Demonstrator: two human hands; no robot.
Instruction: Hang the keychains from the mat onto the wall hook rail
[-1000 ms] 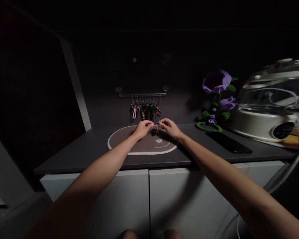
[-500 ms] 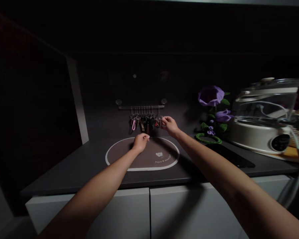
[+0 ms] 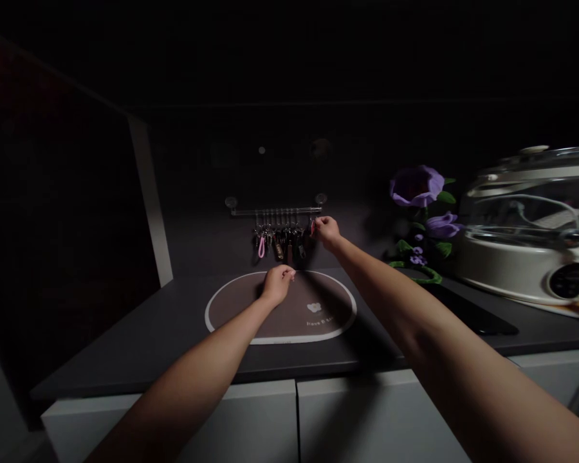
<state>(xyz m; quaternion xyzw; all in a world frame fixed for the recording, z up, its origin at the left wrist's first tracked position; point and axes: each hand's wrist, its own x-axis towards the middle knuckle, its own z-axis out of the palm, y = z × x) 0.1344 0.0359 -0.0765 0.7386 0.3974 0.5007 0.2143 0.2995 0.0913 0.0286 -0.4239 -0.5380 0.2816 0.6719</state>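
A clear rail with suction cups is fixed to the dark wall, and several bunches of keys hang from its hooks. One bunch carries a pink strap. At the rail's right end my right hand is closed in a pinch on keys, beside a small red piece; the fingers partly hide them. Lower down, over the brown oval mat, my left hand has its fingertips pressed together. What it holds, if anything, is too small to make out.
Purple knitted-looking flowers with a green ring base stand right of the mat. A black flat slab lies on the dark counter. Farther right is a white appliance with a clear upper part. White cabinet fronts are below.
My right hand has risen from beside my left hand over the mat to the rail's right end, taking the keys along. My left hand has stayed low over the mat. The camera view has shifted.
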